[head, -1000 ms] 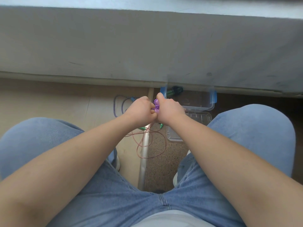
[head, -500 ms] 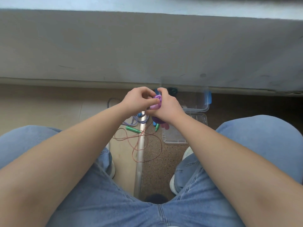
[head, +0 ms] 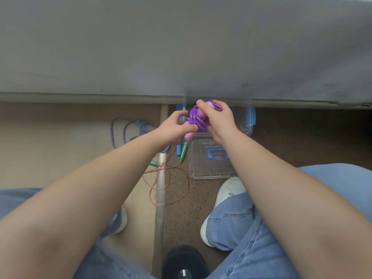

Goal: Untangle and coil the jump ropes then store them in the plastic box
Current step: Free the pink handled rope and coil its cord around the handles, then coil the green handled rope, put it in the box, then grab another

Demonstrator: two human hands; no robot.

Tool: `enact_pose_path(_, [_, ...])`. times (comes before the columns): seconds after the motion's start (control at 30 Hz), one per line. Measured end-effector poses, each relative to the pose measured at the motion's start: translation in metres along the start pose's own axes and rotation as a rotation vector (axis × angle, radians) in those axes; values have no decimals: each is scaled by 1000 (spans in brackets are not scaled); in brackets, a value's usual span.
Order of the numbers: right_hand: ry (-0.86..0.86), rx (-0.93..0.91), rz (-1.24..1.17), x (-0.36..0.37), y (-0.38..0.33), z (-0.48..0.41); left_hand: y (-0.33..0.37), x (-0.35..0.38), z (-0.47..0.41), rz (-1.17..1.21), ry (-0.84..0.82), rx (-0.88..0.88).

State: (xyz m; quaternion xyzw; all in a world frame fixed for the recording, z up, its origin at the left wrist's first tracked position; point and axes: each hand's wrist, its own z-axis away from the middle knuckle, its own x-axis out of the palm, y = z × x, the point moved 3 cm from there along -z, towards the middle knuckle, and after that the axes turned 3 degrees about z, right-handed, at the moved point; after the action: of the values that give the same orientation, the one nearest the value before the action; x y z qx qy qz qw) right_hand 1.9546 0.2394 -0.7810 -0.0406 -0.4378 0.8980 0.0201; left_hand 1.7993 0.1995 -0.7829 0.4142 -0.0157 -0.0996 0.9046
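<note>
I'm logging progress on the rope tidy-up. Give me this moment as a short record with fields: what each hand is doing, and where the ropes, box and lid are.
right hand: grips the coiled purple rope above the plastic box
left hand: fingers loosely curled, beside the rope's pink handle; contact unclear
box lid: flat on the floor, near side of the box
green-handled rope: loose on the floor
blue braided rope: loose on the floor, left
</note>
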Motion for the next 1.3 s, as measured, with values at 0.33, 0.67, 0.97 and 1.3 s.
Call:
enact_pose_path(0.33, [94, 210, -236, -38, 17, -60, 4, 18, -67, -57, 353, 98])
enact_pose_path(0.67, [143, 300, -82, -47, 31, -68, -25, 22, -84, 120, 267, -16])
enact_pose_path(0.97, [-19, 96, 180, 23, 37, -32, -53, -16, -50, 189, 367, -34])
enact_pose_path(1.3, [-159, 45, 656, 95, 113, -31, -139, -66, -38, 222, 469, -190])
